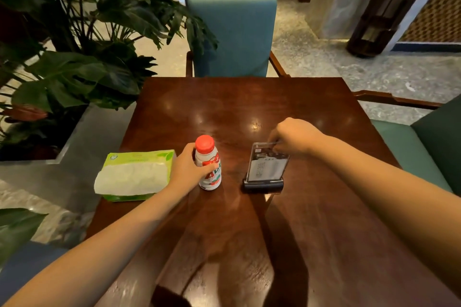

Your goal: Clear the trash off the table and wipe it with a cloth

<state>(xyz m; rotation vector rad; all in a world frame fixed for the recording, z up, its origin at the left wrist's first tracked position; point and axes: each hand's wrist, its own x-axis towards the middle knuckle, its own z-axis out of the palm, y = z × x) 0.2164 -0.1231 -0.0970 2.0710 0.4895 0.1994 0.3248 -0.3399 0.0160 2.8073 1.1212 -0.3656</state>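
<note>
Glossy wooden table [249, 232]: left fingers [199, 169] clamp bottle [208, 164], right fingers [274, 143] pinch sign holder [265, 169].

Hotel lobby or lounge: marble floor [311, 57], teal armchair [234, 32], potted plant [82, 52].

Glossy dark wood table [249, 104]; smooth plastic bottle [209, 169] mid-frame; clear acrylic sign stand [265, 169]; soft tissue pack [134, 174] lower left.

The dark polished wooden worktop [249, 97] carries three items in a row: green plastic tissue pack [136, 174] at left, red-capped white plastic bottle [209, 163] centre, clear acrylic sign holder [265, 169] right. A teal upholstered chair [233, 35] stands behind the worktop.
</note>
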